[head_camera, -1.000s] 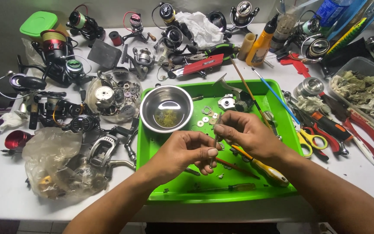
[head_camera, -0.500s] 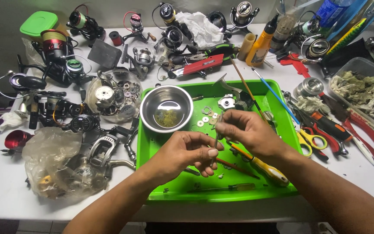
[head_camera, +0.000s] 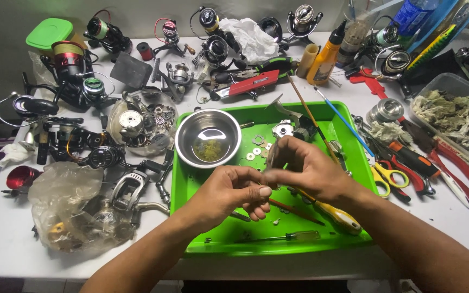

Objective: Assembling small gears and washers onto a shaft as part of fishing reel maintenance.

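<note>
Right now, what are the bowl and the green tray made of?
The bowl looks like metal, probably steel: silvery, shiny, with mirror-like reflections on its rim. The tray looks like plastic: one bright green all through, smooth, with a soft gloss and rounded moulded edges. Both hands work just above it.

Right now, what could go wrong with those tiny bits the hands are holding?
The left hand and right hand pinch a small part together above the green tray; it might slip and be hard to find. Loose washers lie near the metal bowl, so a bumped tray could scatter them.
</note>
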